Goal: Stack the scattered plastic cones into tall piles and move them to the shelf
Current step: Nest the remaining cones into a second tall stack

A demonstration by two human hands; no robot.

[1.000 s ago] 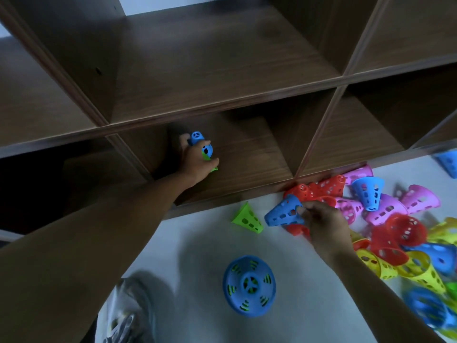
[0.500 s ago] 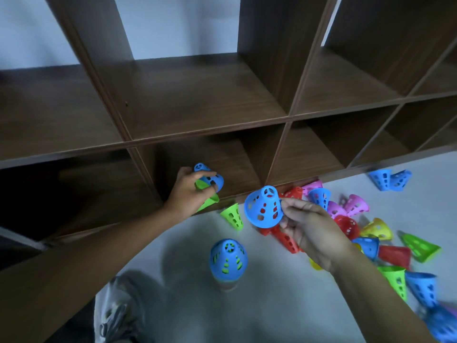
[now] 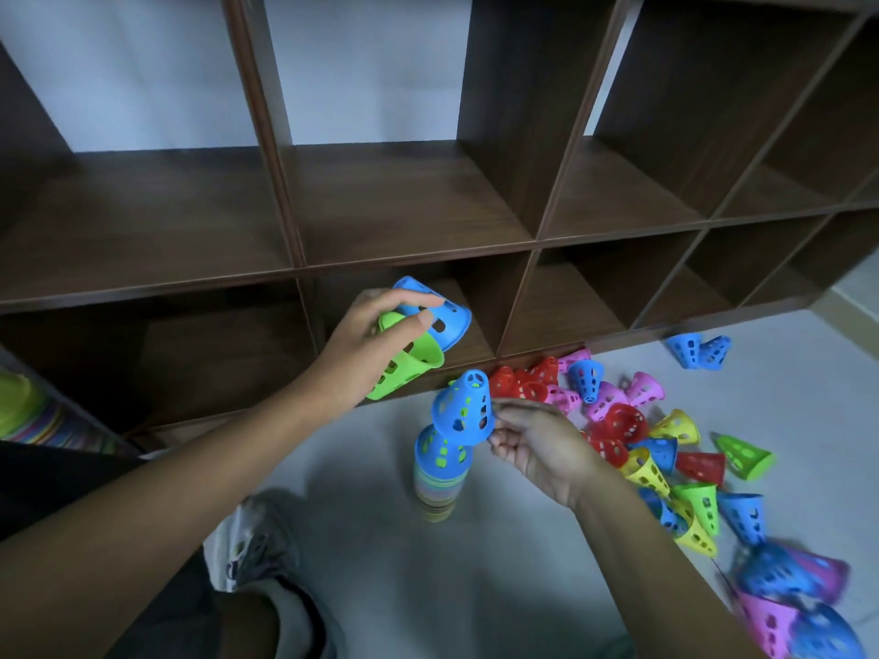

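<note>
A blue cone [image 3: 463, 409] is being pinched at its rim by the right hand [image 3: 537, 444] and tilted over the tall pile [image 3: 440, 468] on the floor [image 3: 361, 473]. A nested blue-and-green pair [image 3: 418, 340] is being gripped by the left hand [image 3: 366, 344] before the shelf [image 3: 409, 216]. Lowered off-axis, the cone is likely to topple the pile.

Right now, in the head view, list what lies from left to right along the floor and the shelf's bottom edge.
Stack of coloured plastic discs at the left edge → left hand gripping green and blue plastic cones → tall multicoloured cone pile → right hand → scattered plastic cones heap.
</note>
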